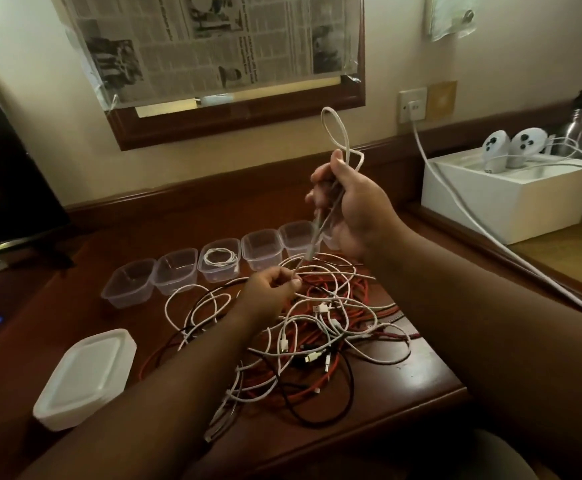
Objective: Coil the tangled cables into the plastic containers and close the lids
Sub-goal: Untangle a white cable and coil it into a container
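While a white cable [338, 140] is being held up, looped, in the curled fingers of the right hand [351, 206], its lower strand is being pinched by the left hand [272, 289] above the tangle [317, 323]. Slack is best being fed gently, loop by loop. The braided cords are looking limp; the clear containers [218, 263] are standing behind, thin-walled, one already holding a coil.

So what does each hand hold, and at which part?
The right hand grips a white cable just below its raised loop. The left hand pinches the same cable lower down.
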Available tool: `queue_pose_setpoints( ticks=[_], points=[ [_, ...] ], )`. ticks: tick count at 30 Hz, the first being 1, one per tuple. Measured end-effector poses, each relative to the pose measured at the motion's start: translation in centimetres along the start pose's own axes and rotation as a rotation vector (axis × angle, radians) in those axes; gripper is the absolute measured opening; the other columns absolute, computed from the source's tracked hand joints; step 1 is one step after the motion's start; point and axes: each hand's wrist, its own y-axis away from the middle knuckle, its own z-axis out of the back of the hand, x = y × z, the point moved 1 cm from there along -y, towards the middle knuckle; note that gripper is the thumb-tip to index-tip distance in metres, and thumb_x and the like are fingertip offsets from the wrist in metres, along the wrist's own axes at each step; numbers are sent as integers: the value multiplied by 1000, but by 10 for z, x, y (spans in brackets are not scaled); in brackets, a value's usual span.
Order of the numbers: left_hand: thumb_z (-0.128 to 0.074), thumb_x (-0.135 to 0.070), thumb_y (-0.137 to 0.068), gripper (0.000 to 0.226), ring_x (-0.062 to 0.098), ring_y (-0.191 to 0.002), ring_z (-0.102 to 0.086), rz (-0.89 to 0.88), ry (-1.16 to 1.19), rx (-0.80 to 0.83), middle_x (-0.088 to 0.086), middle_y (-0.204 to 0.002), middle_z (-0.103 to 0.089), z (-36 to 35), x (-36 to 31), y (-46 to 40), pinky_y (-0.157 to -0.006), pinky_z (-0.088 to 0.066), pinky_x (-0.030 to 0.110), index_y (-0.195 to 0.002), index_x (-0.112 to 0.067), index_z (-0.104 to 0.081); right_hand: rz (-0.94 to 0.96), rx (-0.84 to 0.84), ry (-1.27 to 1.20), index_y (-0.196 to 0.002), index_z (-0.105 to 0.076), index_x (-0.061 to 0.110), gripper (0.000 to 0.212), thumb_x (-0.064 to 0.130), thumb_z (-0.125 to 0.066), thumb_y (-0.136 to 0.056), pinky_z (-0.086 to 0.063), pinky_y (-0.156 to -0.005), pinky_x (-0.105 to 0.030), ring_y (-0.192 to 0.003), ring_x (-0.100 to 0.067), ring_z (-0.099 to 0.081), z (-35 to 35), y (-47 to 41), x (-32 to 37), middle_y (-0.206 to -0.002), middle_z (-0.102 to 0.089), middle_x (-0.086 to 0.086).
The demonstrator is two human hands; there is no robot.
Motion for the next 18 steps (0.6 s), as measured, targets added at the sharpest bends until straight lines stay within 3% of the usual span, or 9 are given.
queue_pose_setpoints(
  ticks=[3, 6, 9, 11, 14, 15, 18],
  points=[
    [-57, -28, -98, 15, 20, -75, -61, -18, -76, -85, 8, -92, -68, 9, -3, -9, -66, -51, 30, -95, -15, -64, 57, 12, 67, -81, -56, 11, 40, 34, -34, -106, -45, -58, -29, -50, -17, -41, 28, -1, -2, -52, -37, -1],
    [-63, -35, -94, 23, 23, -74, -60, 0, -24, -153, 7, -82, -69, 20, -13, -13, -67, -50, 36, -90, -12, -65, 98, 38, 464, -79, -57, 12, 36, 29, -40, -105, -34, -47, -28, -43, -10, -34, 47, 0, -13, -51, -39, 3],
    [-72, -30, -89, 22, 19, -64, -59, 45, 159, -216, 4, -68, -66, 23, -31, -13, -62, -49, 35, -85, -8, -68, 70, 128, 958, -82, -63, 20, 25, 31, -50, -101, -42, -53, -31, -52, -12, -47, 57, 4, -34, -65, -55, 2],
    [-69, -26, -91, 19, 13, -57, -54, 93, 319, -217, -1, -60, -62, 21, -44, -11, -55, -45, 29, -88, -7, -68, 23, 267, 1133, -93, -64, 20, 15, 34, -59, -96, -50, -63, -26, -65, -6, -57, 57, 7, -48, -78, -62, 4],
    [-62, -23, -95, 18, 8, -54, -46, 172, 543, -144, -3, -62, -54, 17, -62, -8, -51, -39, 22, -95, -6, -67, 12, 440, 1246, -115, -61, 25, 36, 42, -72, -85, -44, -61, -11, -69, 13, -55, 48, 11, -62, -78, -56, 16],
    [-61, -22, -96, 16, 7, -55, -46, 195, 631, -112, -2, -63, -53, 17, -68, -7, -49, -40, 19, -93, -7, -67, 42, 463, 1276, -114, -62, 25, 36, 42, -73, -84, -44, -61, -12, -70, 13, -54, 45, 11, -65, -79, -55, 17],
    [-57, -15, -98, 16, 10, -66, -61, 181, 852, -88, 4, -75, -65, 17, -76, -7, -56, -51, 16, -92, -6, -68, 109, 429, 1277, -100, -66, 20, 12, 29, -66, -92, -56, -71, -33, -76, -5, -59, 39, 8, -73, -85, -62, 8]
  ],
)
